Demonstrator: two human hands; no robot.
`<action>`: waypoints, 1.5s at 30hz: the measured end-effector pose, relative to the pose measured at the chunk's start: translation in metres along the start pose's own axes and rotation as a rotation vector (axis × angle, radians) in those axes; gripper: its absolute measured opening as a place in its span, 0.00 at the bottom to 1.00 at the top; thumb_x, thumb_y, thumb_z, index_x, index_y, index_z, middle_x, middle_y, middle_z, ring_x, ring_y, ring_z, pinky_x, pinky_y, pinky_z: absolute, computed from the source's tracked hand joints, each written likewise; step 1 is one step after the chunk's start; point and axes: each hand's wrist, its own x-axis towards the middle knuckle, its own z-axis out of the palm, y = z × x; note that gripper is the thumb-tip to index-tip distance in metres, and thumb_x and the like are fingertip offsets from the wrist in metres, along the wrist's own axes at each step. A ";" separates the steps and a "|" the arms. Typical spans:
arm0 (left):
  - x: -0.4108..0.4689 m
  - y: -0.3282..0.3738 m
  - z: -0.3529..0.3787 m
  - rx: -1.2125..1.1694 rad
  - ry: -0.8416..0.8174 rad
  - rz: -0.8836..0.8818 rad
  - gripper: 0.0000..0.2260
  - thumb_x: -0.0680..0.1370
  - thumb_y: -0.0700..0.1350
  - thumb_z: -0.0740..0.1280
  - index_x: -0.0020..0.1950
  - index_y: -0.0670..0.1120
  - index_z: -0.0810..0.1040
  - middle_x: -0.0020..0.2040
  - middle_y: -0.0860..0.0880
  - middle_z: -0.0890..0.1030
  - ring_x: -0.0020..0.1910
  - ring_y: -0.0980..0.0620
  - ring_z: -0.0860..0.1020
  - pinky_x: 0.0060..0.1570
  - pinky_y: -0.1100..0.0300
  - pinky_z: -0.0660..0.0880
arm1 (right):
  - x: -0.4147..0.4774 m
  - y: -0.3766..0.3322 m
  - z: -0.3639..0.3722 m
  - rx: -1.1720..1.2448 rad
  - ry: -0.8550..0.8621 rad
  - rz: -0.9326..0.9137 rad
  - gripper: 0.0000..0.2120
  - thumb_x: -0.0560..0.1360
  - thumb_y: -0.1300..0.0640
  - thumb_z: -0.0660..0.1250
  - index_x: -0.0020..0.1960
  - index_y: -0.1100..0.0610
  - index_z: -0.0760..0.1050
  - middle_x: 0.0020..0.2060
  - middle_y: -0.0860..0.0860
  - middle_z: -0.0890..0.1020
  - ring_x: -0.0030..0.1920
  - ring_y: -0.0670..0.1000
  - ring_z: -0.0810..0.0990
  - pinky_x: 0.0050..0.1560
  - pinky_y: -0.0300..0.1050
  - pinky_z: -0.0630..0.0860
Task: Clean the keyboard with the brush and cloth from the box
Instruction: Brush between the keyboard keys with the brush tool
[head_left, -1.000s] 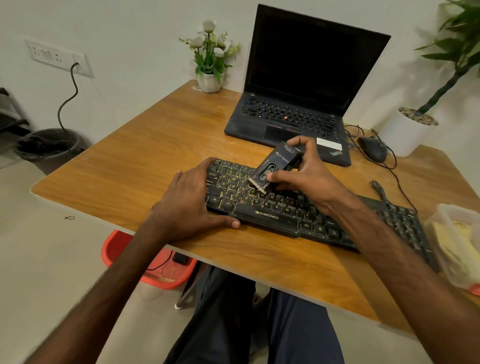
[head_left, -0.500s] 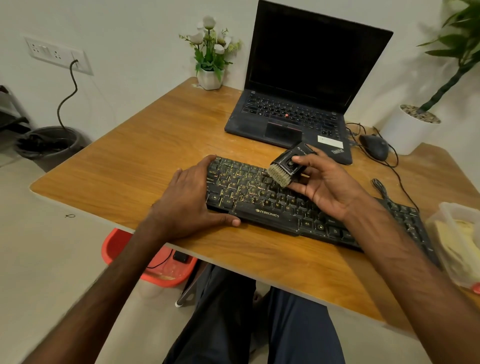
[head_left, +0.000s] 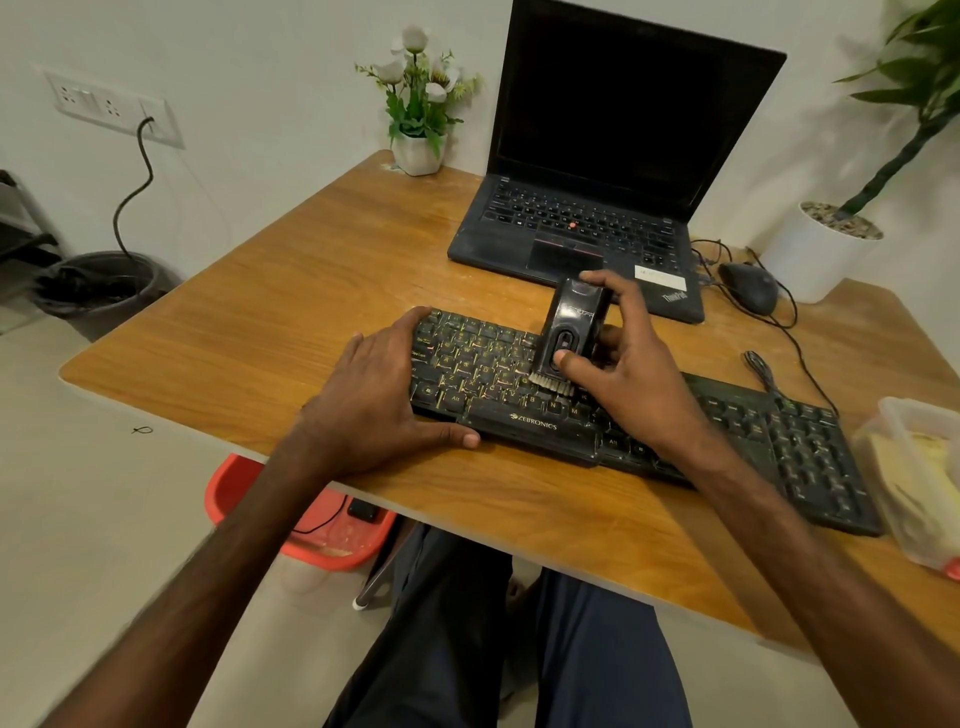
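Black brush (head_left: 569, 332) is being gripped upright by the right hand (head_left: 631, 371), bristles touching the keyboard's (head_left: 800, 447) middle keys. The left hand (head_left: 384, 400) is lying flat, steadying its left end. Brushing looks underway; wiping is still waiting, with the cloth (head_left: 917, 467) apparently in the box (head_left: 898, 410).

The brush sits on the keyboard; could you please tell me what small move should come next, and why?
Probably sweep the brush sideways along the key row: the right hand grips it upright with its bristles on the keys, and the left hand rests on the keyboard's left end, bracing it.
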 end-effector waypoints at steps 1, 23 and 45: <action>0.000 0.000 0.000 0.000 0.000 0.000 0.63 0.56 0.80 0.66 0.81 0.49 0.49 0.76 0.47 0.64 0.74 0.47 0.63 0.75 0.41 0.59 | 0.000 0.000 -0.001 -0.006 -0.002 0.005 0.35 0.75 0.60 0.72 0.73 0.40 0.57 0.52 0.47 0.81 0.47 0.49 0.85 0.43 0.51 0.84; 0.001 -0.002 0.002 0.013 0.008 0.011 0.64 0.56 0.82 0.64 0.81 0.49 0.45 0.78 0.46 0.63 0.75 0.47 0.62 0.76 0.42 0.58 | 0.008 -0.011 0.000 -0.049 0.027 -0.195 0.30 0.69 0.62 0.77 0.64 0.52 0.65 0.57 0.44 0.76 0.53 0.44 0.81 0.44 0.41 0.83; 0.000 0.001 0.000 -0.029 0.007 0.001 0.64 0.56 0.80 0.66 0.81 0.49 0.45 0.78 0.46 0.63 0.75 0.48 0.62 0.76 0.42 0.57 | 0.013 0.008 -0.008 0.386 0.020 0.125 0.35 0.68 0.71 0.75 0.66 0.50 0.65 0.57 0.58 0.79 0.51 0.58 0.85 0.46 0.59 0.83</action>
